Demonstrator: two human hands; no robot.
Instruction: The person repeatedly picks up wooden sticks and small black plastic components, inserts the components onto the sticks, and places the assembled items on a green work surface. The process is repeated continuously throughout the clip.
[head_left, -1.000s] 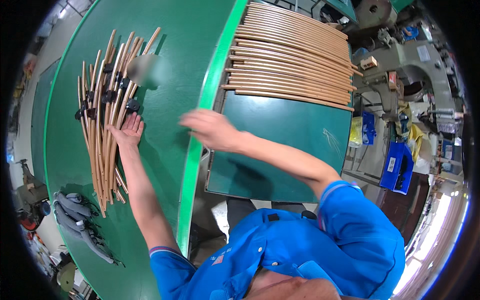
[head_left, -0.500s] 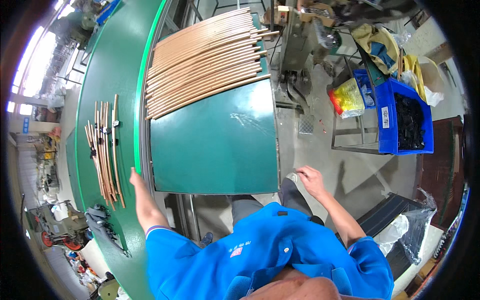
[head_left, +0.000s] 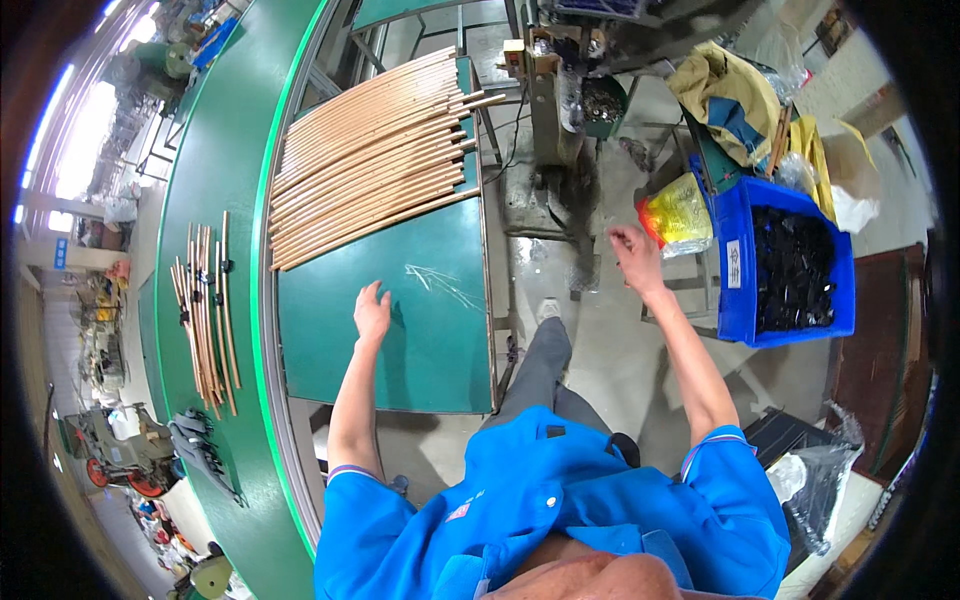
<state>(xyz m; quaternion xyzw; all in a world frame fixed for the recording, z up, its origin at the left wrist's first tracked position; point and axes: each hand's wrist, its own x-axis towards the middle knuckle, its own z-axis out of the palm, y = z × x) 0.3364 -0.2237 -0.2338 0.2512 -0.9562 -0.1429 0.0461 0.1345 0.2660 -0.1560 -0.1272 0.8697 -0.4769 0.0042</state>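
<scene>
My left hand (head_left: 372, 312) hovers over the green tabletop (head_left: 330, 345), open with nothing in it, its fingers loosely bent. A wide row of thin wooden rods (head_left: 370, 150) lies side by side on the far part of that tabletop, some ends sticking out past the others at the right. Apart from the table, my right hand (head_left: 637, 258) is held out over the floor at the right, also open with loosely curved fingers and nothing visible in it. Beyond it is a yellow and red plastic bag (head_left: 678, 218).
Left of the table runs a long green conveyor belt (head_left: 215, 130) carrying a bundle of rods with black fittings (head_left: 207, 310) and grey gloves (head_left: 200, 450). At the right stands a blue bin (head_left: 737, 300) of black parts (head_left: 795, 265). A metal machine stand (head_left: 555, 130) rises beyond the table.
My left hand has moved from the conveyor edge to above the tabletop. My right hand has swung forward from beside my leg. I have shifted to the right, with one leg stepping forward.
</scene>
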